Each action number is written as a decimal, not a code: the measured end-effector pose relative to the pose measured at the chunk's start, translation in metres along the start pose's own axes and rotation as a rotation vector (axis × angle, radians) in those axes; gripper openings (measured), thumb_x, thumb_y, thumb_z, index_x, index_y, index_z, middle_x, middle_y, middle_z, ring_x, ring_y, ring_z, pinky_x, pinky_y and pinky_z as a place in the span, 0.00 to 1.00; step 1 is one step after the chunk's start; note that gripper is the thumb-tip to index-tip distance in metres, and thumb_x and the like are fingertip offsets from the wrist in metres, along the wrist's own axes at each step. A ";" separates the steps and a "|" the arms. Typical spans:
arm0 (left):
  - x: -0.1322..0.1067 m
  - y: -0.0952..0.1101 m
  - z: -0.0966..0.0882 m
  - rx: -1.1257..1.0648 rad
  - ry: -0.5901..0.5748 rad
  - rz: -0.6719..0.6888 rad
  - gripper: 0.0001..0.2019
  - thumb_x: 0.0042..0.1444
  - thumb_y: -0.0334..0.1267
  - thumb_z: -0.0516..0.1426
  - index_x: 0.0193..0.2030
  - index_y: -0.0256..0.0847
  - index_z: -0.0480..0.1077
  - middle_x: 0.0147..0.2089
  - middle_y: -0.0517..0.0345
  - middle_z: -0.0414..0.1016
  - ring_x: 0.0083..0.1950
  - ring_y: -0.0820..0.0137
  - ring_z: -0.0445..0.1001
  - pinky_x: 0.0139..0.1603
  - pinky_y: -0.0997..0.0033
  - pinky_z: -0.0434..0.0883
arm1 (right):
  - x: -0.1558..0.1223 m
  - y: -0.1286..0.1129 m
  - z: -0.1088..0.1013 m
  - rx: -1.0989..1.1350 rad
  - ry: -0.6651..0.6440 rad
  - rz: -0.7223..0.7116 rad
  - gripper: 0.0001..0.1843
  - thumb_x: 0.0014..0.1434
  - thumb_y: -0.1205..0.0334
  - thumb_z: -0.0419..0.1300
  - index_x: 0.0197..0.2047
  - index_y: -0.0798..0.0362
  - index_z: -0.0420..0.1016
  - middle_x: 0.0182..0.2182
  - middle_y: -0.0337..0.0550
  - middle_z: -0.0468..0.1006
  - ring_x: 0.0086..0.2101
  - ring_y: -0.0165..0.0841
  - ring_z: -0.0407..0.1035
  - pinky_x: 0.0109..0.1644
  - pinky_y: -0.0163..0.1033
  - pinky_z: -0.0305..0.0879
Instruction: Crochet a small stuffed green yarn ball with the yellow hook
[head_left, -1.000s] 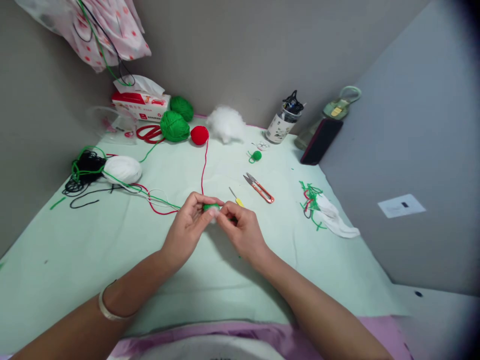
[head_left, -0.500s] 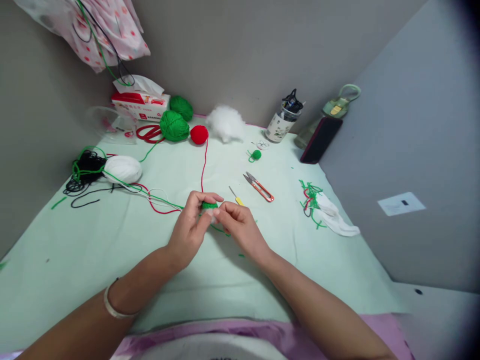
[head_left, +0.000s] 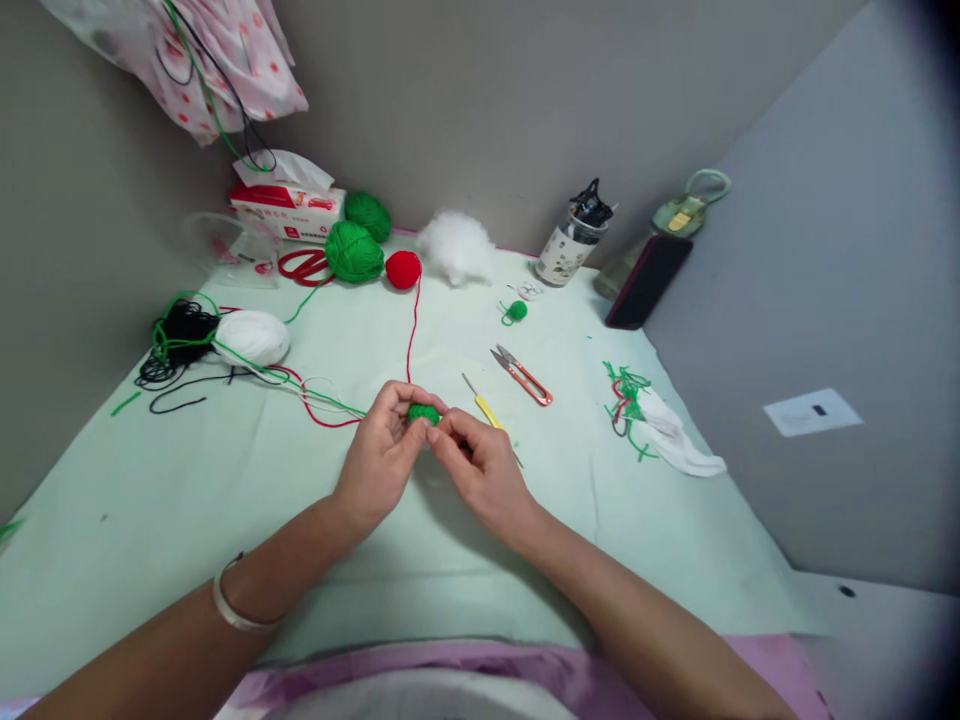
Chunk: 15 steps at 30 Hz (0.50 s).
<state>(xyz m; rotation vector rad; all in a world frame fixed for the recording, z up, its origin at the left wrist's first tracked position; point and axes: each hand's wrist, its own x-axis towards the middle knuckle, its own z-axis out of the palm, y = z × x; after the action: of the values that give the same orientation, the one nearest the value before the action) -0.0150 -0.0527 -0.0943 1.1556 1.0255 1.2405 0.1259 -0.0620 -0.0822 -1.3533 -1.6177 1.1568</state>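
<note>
Between my hands is a small green crocheted piece (head_left: 424, 412), partly covered by fingers. My left hand (head_left: 382, 450) wraps its fingers and thumb round the piece from the left. From the right, my right hand (head_left: 484, 465) pinches at its lower right edge with thumb and forefinger. Just beyond the right hand lies a crochet hook (head_left: 487, 410) with a yellow handle, partly hidden by that hand. Orange-handled thread snips (head_left: 523, 376) rest a little farther back. Green, red and white yarn strands run to the left hand from the left.
At the back are green yarn balls (head_left: 354, 252), a red yarn ball (head_left: 403, 270), white stuffing (head_left: 455, 247), a tissue pack (head_left: 289, 212) and a pen jar (head_left: 564, 255). White yarn (head_left: 251, 338) lies left. Yarn scraps (head_left: 630, 390), a phone (head_left: 649, 282) and a bottle (head_left: 679, 215) are right.
White fluff that showed at the green piece is out of sight now, and the piece has turned in my fingers. My right hand has shifted slightly, showing more of the crochet hook.
</note>
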 end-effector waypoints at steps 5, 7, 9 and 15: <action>0.001 -0.002 0.000 -0.097 -0.001 -0.097 0.06 0.60 0.37 0.61 0.43 0.41 0.69 0.47 0.52 0.81 0.46 0.65 0.78 0.51 0.63 0.71 | 0.007 0.002 0.000 0.167 0.002 0.075 0.15 0.59 0.56 0.58 0.24 0.51 0.61 0.20 0.30 0.55 0.23 0.26 0.49 0.28 0.35 0.45; 0.000 -0.004 -0.001 -0.132 -0.004 -0.108 0.05 0.61 0.38 0.61 0.42 0.42 0.70 0.53 0.52 0.80 0.50 0.64 0.77 0.54 0.62 0.70 | 0.010 0.004 0.000 0.190 0.002 0.089 0.16 0.58 0.56 0.59 0.23 0.51 0.60 0.19 0.30 0.55 0.23 0.26 0.48 0.27 0.35 0.44; -0.002 -0.003 -0.002 -0.142 -0.020 -0.115 0.06 0.63 0.40 0.60 0.44 0.43 0.73 0.56 0.52 0.79 0.55 0.62 0.75 0.56 0.62 0.68 | 0.013 0.005 0.000 0.203 0.015 0.102 0.18 0.57 0.54 0.61 0.22 0.51 0.60 0.18 0.29 0.54 0.23 0.25 0.47 0.27 0.35 0.44; -0.002 0.000 -0.002 -0.163 -0.085 -0.208 0.14 0.65 0.43 0.57 0.54 0.45 0.76 0.50 0.53 0.80 0.53 0.59 0.75 0.52 0.63 0.70 | 0.016 0.004 -0.004 0.285 0.089 0.175 0.19 0.55 0.52 0.62 0.21 0.50 0.60 0.17 0.28 0.54 0.21 0.25 0.47 0.27 0.36 0.44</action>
<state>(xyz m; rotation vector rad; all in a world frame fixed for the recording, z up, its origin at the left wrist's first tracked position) -0.0175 -0.0546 -0.0945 0.9430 0.9371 1.0803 0.1280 -0.0454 -0.0851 -1.3568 -1.2368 1.3528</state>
